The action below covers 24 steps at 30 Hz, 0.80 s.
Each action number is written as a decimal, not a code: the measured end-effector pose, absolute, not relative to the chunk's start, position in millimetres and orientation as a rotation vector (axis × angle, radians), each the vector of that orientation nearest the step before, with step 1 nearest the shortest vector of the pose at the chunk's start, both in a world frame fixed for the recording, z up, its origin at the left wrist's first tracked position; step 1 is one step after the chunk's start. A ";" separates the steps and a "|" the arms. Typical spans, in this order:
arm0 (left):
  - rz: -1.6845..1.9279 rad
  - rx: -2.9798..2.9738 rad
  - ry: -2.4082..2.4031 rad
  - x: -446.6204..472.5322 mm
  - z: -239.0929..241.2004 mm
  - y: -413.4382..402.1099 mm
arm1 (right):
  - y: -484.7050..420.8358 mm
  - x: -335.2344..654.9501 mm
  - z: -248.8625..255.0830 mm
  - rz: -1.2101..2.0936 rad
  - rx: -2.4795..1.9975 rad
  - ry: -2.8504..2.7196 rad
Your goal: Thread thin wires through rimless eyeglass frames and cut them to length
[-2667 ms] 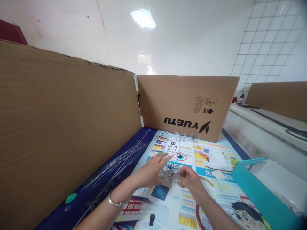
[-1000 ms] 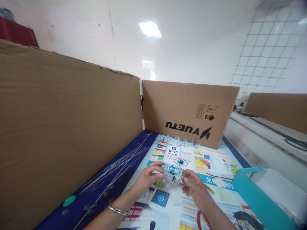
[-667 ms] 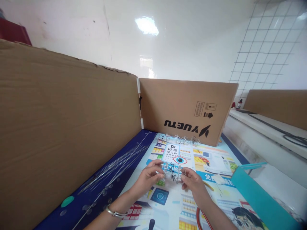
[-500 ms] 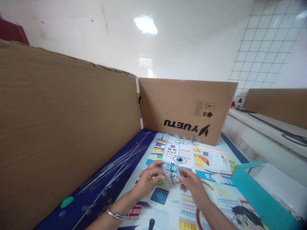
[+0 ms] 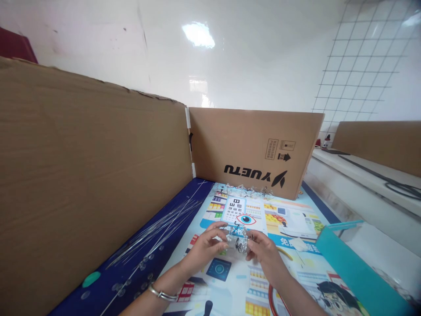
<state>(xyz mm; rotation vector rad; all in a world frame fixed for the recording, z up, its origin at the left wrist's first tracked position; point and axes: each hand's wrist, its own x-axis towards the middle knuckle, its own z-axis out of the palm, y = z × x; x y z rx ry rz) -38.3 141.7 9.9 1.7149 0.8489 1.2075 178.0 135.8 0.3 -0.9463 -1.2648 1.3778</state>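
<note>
A glossy white wall (image 5: 256, 57) backs the room. Below it, a long cardboard panel (image 5: 92, 166) on the left meets a shorter printed panel (image 5: 250, 140). Between them spreads a colourful printed sheet (image 5: 226, 283), with thin clear strands (image 5: 158, 228) on the dark blue strip beside it. A teal box (image 5: 365, 267) runs out of view at lower right, its contents blurred. Both forearms reach in from the bottom edge; the left hand (image 5: 208, 243) and right hand (image 5: 263, 250) face each other, fingertips pinching opposite sides of a clear piece (image 5: 239, 245) above the sheet, apparently strung with beads.
</note>
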 end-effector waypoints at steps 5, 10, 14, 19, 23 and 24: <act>1.183 1.624 0.794 -42.9 12.7 142.9 | 135.3 177.2 -0.2 1.442 -0.871 -1.229; 1.222 1.539 0.818 -51.2 13.3 146.1 | 132.2 173.6 8.9 1.437 -0.870 -1.254; 1.222 1.537 0.824 -57.0 16.1 148.6 | 131.7 171.2 12.4 1.409 -0.889 -1.269; 1.230 1.541 0.835 -59.5 18.1 150.7 | 132.5 171.7 14.3 1.395 -0.900 -1.286; 1.231 1.539 0.842 -59.1 17.6 149.7 | 131.6 172.0 14.3 1.381 -0.918 -1.275; 1.235 1.543 0.843 -58.9 17.4 149.4 | 131.4 171.9 13.9 1.379 -0.920 -1.271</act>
